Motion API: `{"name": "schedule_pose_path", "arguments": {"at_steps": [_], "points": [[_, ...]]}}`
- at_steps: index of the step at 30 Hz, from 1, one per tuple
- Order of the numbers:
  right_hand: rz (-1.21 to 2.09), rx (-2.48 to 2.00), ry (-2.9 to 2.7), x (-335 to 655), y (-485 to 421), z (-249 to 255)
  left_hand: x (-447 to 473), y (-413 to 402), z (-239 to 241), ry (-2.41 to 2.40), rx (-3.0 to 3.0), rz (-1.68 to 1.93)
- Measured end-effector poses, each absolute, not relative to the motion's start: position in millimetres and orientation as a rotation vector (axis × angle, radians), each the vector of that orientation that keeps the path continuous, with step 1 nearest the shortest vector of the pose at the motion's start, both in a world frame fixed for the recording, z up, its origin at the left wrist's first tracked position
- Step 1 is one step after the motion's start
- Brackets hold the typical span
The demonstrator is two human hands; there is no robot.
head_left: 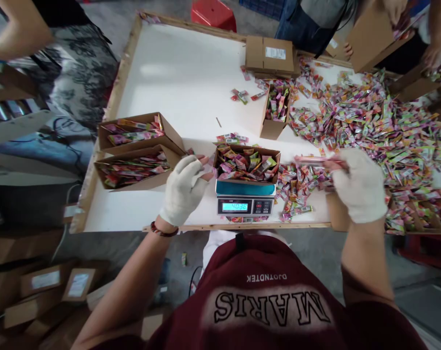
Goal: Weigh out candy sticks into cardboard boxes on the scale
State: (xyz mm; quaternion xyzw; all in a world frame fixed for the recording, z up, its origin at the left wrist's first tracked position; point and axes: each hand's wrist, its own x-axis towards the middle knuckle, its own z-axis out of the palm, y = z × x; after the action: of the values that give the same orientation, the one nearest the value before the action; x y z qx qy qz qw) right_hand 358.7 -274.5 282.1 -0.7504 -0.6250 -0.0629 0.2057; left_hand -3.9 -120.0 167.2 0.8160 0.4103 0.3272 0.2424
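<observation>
A cardboard box (246, 181) filled with small wrapped packets (242, 164) sits on a digital scale (245, 206) with a lit display. My left hand (184, 188), in a white glove with bare fingertips, is just left of this box. Its thumb and fingers are apart, and I see nothing held. To the right of the scale, my gloved right hand (359, 185) pinches a pinkish packet (311, 160), smeared by motion. Under and around that packet lie loose packets (296, 182) on the white table (177, 73).
Two filled boxes (138, 146) stand at the table's left edge. A narrow filled box (273, 127) and a flat carton (269, 54) are farther back. A large packet heap (362, 116) covers the right side. Other people work at the far right and left.
</observation>
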Motion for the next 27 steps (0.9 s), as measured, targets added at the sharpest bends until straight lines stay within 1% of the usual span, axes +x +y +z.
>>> {"name": "schedule_pose_path", "arguments": {"at_steps": [2,3,6,10,13,16,20,23,25,27], "points": [[-0.341,-2.23,-1.658,379,-293,281,-12,-123,164,1.171,2.201,0.89],[-0.352,-2.264,-1.647,384,-297,277,-16,-126,164,1.197,2.194,0.889],[-0.138,-2.197,-1.758,374,-288,252,-22,-132,168,1.255,2.191,0.892],[0.205,-2.079,-2.008,332,-243,218,-20,-137,180,1.228,2.199,0.937],[0.317,-2.124,-2.105,309,-213,202,-16,-138,188,1.218,2.217,0.947],[0.346,-2.079,-2.143,305,-202,201,-12,-139,193,1.225,2.239,0.941],[0.25,-1.929,-2.035,329,-226,229,-11,-140,191,1.239,2.236,0.889],[0.008,-2.044,-1.87,357,-254,257,-10,-138,187,1.219,2.232,0.878],[-0.178,-2.159,-1.749,367,-264,267,-6,-135,184,1.186,2.236,0.899],[-0.211,-2.194,-1.748,363,-258,264,0,-132,184,1.164,2.243,0.905]]}}
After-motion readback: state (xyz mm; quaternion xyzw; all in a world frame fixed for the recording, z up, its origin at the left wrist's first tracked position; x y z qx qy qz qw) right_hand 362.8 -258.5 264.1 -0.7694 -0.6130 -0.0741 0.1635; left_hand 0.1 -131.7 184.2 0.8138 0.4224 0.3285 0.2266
